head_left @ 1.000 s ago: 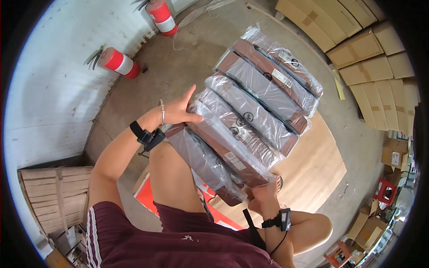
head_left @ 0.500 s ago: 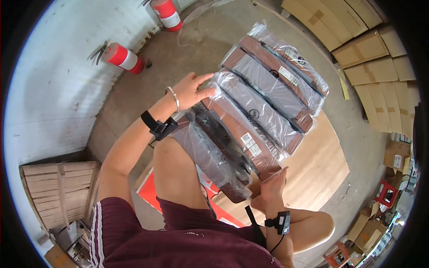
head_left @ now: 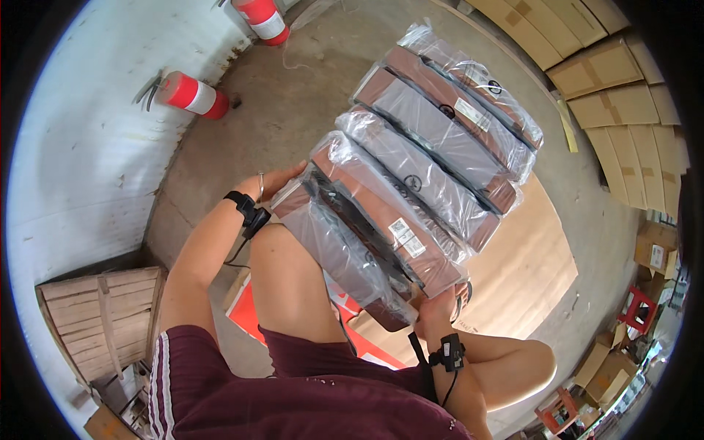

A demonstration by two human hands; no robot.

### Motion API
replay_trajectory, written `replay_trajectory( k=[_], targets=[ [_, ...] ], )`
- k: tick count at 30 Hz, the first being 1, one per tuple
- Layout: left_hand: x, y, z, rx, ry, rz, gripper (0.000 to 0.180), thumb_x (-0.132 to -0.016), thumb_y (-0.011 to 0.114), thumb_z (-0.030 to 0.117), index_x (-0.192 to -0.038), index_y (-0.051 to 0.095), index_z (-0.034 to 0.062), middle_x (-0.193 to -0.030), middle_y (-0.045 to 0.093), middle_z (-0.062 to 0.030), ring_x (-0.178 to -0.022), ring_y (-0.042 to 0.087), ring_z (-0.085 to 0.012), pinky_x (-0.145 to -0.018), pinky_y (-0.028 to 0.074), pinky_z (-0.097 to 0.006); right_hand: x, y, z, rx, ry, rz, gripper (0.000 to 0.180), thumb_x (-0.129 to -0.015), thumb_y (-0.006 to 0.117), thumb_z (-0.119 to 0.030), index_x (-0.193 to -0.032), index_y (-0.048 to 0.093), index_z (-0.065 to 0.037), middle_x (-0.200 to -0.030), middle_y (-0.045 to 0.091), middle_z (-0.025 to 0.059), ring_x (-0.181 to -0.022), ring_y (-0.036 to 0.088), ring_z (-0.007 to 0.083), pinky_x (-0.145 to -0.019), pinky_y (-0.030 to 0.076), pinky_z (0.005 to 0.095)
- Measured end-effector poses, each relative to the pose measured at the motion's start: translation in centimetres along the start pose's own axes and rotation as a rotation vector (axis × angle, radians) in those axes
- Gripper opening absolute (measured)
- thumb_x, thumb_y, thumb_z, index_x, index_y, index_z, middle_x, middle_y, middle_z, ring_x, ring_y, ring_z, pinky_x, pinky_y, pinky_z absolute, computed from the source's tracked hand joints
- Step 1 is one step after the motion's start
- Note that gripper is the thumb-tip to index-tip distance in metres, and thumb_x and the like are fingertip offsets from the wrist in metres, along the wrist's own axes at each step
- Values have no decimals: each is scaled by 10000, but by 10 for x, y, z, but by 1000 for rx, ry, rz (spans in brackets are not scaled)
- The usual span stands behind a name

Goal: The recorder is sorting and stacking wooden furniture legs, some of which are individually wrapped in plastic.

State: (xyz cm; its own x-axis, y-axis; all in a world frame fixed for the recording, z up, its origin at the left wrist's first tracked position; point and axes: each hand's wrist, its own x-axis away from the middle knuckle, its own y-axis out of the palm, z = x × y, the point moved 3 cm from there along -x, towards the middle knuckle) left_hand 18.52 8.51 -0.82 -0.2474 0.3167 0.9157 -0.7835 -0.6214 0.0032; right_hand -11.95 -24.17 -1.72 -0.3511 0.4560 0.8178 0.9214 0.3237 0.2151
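Several long brown packages wrapped in clear plastic lie side by side in a slanting row, some with white labels. My left hand is at the far-left end of the nearest package, its fingers round the edge and partly hidden. At the opposite end, my right hand grips the near corner, its fingertips partly hidden under it. Beside the nearest package lies another brown package with a label, close against it. Further off is a third wrapped package with a dark round mark.
A tan sheet lies beneath the packages on the concrete floor. Two red fire extinguishers stand by the white wall. Cardboard cartons are stacked at the right. A wooden crate is at the left, and a red-and-white box lies by my left leg.
My left hand has moved down and left from the second package's end to the nearest one's. My right hand has shifted nearer, down to the nearest package's corner.
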Motion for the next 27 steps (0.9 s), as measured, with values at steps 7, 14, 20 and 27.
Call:
replay_trajectory(
  k=[7,14,20,27],
  targets=[
    [-32,-2,-15,507,153,-196,534,-948,387,455,-1269,482,39,-1232,554,-99,-1041,580,-184,-918,452,-331,-40,-28,26,-16,158,-275,430,-948,367,-302,-1288,433,-47,-1271,504,116,-1137,509,276,-960,417,437],
    [-30,12,-19,617,487,42,703,-893,474,530,-1408,312,78,-1390,385,-113,-1251,387,-224,-1046,294,-341,-7,12,-6,-104,392,-119,439,-937,374,-300,-1245,460,1,-1228,526,159,-1099,526,286,-970,413,428],
    [-70,18,-71,1038,316,78,907,-814,380,724,-1433,235,76,-1441,310,-169,-1316,307,-258,-1077,242,-385,-24,-4,-12,86,368,-195,610,-926,323,-503,-1370,364,-88,-1350,424,144,-1210,429,329,-962,399,506],
    [-32,17,-47,985,182,-441,1013,-757,244,819,-1456,120,96,-1465,238,-198,-1319,275,-389,-1046,235,-556,-59,-28,9,-98,461,-329,458,-943,380,-336,-1277,451,-30,-1271,509,122,-1129,508,260,-981,408,388]
  ],
)
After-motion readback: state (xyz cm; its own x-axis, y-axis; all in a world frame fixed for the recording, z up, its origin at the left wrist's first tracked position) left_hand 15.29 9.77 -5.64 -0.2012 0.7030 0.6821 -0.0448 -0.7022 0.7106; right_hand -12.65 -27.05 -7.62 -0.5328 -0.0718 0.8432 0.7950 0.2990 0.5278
